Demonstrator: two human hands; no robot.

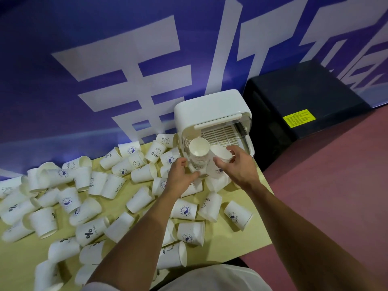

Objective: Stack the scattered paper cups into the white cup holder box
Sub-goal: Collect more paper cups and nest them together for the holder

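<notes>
While pinching the foot of a nested stack of cups [199, 157] between the thumb and curled fingers of the left hand [180, 175], holds a single cup [220, 153] in the right hand [241, 166], fingers wrapped round it near the rim, thumb beneath. Carries that cup on its side, just right of the stack's open mouth; cannot tell whether touching it. Leans the stack, mouth toward the camera, against the front left corner of the white cup holder box [210, 110]. Finds the box at the far edge of the yellow table [241, 244], backed against the blue wall banner [105, 49] with large white characters, clear front cover open over a slatted tray [220, 134]. Makes out further cup rims inside the box on its left side, right behind the stack. Sees loose cups [88, 232] strewn over most of the table to the left and in front of the box, nearly all on their sides, some overlapping, several printed with a round blue logo, a percent sign, "Bear" or "HELLO". Reaches over a cluster of these with both forearms. Notes a black case [304, 97] with a yellow label [299, 118] just right of the box, beyond the table edge, and a reddish floor [336, 185] to the right. Catches a white garment [210, 278] at the bottom edge.
</notes>
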